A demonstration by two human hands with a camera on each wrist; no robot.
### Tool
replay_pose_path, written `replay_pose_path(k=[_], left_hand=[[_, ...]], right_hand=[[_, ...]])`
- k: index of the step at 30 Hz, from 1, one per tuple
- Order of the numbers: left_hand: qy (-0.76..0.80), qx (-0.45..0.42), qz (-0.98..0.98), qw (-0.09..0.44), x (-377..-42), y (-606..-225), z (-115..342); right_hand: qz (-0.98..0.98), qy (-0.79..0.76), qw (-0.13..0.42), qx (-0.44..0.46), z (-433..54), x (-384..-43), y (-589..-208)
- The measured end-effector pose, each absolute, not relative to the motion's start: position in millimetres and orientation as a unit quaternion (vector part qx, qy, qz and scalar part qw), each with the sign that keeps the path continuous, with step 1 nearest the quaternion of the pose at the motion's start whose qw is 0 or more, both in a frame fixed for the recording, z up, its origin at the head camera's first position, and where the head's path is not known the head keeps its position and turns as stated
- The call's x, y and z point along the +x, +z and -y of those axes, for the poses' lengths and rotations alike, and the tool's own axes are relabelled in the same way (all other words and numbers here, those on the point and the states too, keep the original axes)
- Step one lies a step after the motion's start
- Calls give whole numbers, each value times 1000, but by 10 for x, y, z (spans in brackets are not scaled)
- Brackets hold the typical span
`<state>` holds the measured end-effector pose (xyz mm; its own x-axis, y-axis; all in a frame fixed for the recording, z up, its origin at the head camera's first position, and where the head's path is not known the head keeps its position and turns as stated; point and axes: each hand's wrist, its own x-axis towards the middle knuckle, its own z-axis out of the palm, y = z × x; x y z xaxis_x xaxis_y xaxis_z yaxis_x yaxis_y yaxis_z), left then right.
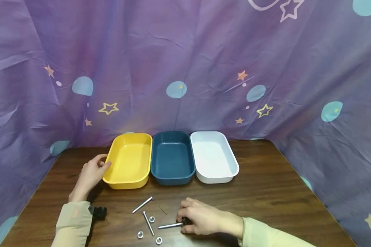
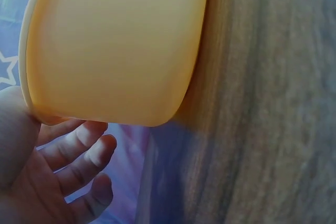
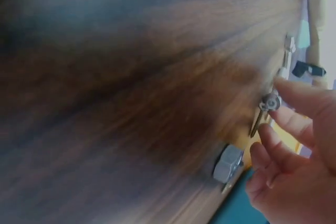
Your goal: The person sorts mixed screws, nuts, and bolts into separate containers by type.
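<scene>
My left hand holds the left rim of a yellow tray, thumb over the edge. In the left wrist view, its fingers spread loosely behind the tray's end wall. On the table, my right hand pinches the head end of a silver bolt, whose shank points left. The right wrist view shows thumb and index finger around the bolt's head. Left of it lie two more bolts and three hex nuts. A thin brass-coloured piece lies just behind.
A dark blue tray stands against the yellow one, with a white tray on its right. All three stand at the back of the brown wooden table. Purple patterned cloth hangs behind and along the sides.
</scene>
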<state>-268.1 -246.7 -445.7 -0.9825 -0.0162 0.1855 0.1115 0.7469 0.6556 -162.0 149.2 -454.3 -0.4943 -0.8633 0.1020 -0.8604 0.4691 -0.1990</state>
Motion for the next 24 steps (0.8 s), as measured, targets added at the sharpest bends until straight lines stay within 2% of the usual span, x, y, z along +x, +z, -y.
replay_pose_path(k=[9,17,24], left_hand=[[-353,-27,930,103,-2687,-4489,2495],[-354,-28,929,106,-2687,-4477,2516],[-357,-28,927,108,-2706,-4521,2504]], right_hand=[[-863,-93,17,-497,-1393,-1644,-4522],[-874,-99,70,-470,-1331,-1694,-4487],[-867,-123,36,-481,-1355,-1752,-4511]])
